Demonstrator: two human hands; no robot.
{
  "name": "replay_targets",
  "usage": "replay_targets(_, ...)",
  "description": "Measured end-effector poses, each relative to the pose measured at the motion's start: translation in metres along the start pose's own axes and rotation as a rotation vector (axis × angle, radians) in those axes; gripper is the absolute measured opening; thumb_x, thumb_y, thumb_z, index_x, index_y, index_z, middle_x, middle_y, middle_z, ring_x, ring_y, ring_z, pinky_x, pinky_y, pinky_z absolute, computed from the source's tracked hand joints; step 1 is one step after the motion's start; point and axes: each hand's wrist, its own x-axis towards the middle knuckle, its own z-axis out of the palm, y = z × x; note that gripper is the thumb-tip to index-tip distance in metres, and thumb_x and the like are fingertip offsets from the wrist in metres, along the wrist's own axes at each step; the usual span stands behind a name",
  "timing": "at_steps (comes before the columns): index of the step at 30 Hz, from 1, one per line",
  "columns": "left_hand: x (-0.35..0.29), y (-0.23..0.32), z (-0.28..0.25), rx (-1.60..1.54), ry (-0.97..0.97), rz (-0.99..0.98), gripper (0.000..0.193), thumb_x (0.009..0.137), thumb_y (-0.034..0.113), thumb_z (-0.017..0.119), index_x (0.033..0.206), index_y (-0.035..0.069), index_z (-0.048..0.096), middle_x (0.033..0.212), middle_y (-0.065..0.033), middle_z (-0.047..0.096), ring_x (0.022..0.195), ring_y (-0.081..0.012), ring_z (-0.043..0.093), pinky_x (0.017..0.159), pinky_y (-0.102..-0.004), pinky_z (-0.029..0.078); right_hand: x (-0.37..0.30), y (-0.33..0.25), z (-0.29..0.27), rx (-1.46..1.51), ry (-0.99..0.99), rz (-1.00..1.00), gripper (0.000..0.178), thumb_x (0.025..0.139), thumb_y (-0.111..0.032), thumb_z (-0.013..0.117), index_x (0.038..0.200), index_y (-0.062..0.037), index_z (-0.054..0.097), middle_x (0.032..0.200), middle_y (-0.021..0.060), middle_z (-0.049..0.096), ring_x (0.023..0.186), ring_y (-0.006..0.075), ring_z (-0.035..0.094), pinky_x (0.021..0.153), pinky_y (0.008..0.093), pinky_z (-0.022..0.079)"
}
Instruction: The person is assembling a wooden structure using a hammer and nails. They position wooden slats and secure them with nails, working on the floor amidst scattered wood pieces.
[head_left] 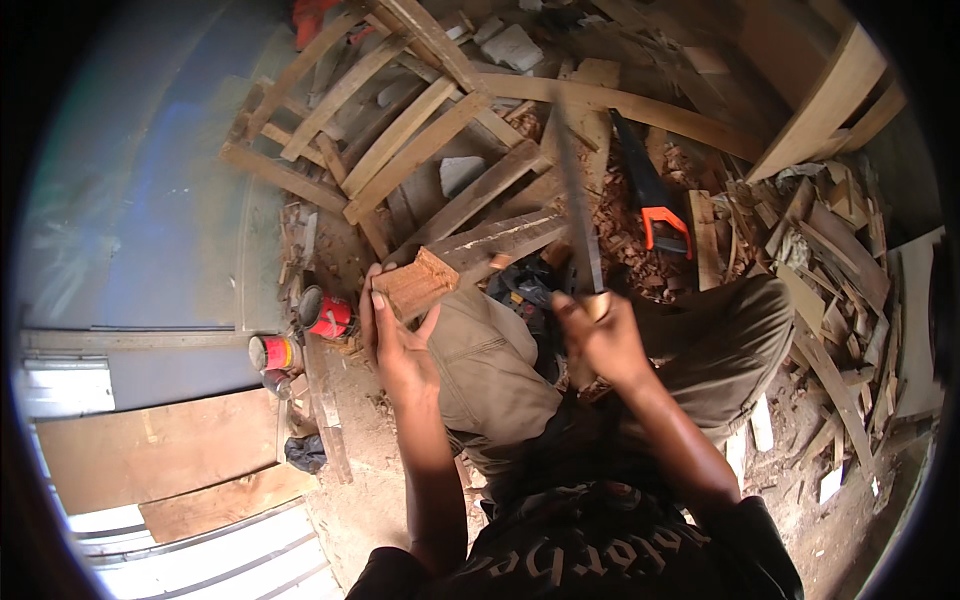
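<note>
My left hand (400, 352) is wrapped around a reddish-brown wooden block (412, 288) with a raised lip at its far end. Behind the block runs a dark wooden beam (505, 235); whether the two are joined I cannot tell. In my right hand (606, 340) is a long, narrow, dark metal tool (578, 215), its pale handle end showing at the fist. The tool points up and away, and its tip is smeared by motion. Its blade stands apart from the block, to the right.
A handsaw (640, 185) with an orange-and-black handle lies among wood shavings ahead. Slatted wooden frames (400, 150) stand at the far left. Two red cans (328, 313) (270, 352) sit left of my leg. Scrap wood (840, 260) is heaped at the right.
</note>
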Motion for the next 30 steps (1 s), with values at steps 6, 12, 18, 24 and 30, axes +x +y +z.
replay_targets(6,0.054,0.0,-0.01,-0.044,0.013,0.006,0.059,0.105,0.043,0.054,0.152,0.011,0.041,0.153,-0.0074,0.045,0.142,-0.0242,0.043,0.108,-0.059,0.045,0.066,0.059,-0.08,-0.776,0.279,-0.25,0.031,0.094,-0.026,0.068,0.08,0.0012,0.061,0.073,0.0234,0.065,0.07,0.043,0.066,0.062,0.0477,0.051)
replay_targets(12,0.097,-0.01,0.002,-0.073,0.174,0.042,0.063,0.105,0.045,0.051,0.156,0.012,0.033,0.158,-0.011,0.039,0.149,-0.0274,0.033,0.112,-0.064,0.039,0.114,0.158,-0.11,-0.966,0.282,-0.109,0.029,0.091,-0.029,0.066,0.107,-0.0054,0.067,0.089,0.0258,0.069,0.089,0.0485,0.067,0.074,0.0526,0.054)
replay_targets(18,0.109,0.005,-0.001,-0.069,-0.153,0.033,0.057,0.105,0.045,0.042,0.155,0.016,0.038,0.155,-0.0115,0.045,0.148,-0.0271,0.035,0.119,-0.0619,0.024,0.108,0.157,-0.099,-1.058,0.266,-0.326,0.037,0.093,-0.026,0.065,0.123,-0.0043,0.059,0.111,0.0244,0.065,0.105,0.0502,0.064,0.085,0.0566,0.052)
replay_targets(24,0.092,0.009,0.014,-0.091,-0.267,0.003,0.057,0.104,0.045,0.045,0.154,0.016,0.04,0.153,-0.0125,0.048,0.142,-0.0286,0.044,0.115,-0.0598,0.033,0.062,0.032,0.011,-0.703,0.172,-0.649,0.073,0.087,-0.032,0.079,0.142,0.0011,0.045,0.14,0.0312,0.047,0.133,0.0496,0.045,0.108,0.0521,0.042)
replay_targets(30,0.049,0.016,0.065,-0.06,-0.408,-0.004,0.048,0.102,0.041,0.055,0.141,0.013,0.054,0.141,-0.0088,0.057,0.134,-0.0242,0.052,0.111,-0.0543,0.039,0.061,-0.046,0.062,-0.85,0.103,-1.072,0.075,0.084,-0.022,0.08,0.148,-0.0051,0.045,0.147,0.0265,0.045,0.136,0.0445,0.045,0.109,0.0513,0.041)
